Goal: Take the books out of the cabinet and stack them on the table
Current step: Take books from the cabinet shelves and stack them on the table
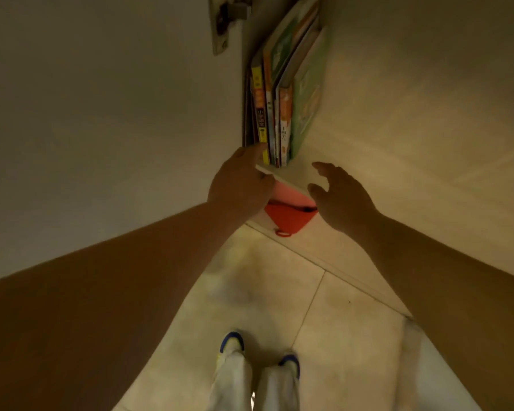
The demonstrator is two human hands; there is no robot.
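Yellow-spined books (275, 114) stand just above the left hand (241, 179), fingertip touching, and the right hand (339, 197), both open and empty.

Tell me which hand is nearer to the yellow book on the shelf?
Left. The left hand reaches the bottom of the yellow book, fingertips at its spine. The right hand hovers open, lower and to the right, apart from it.
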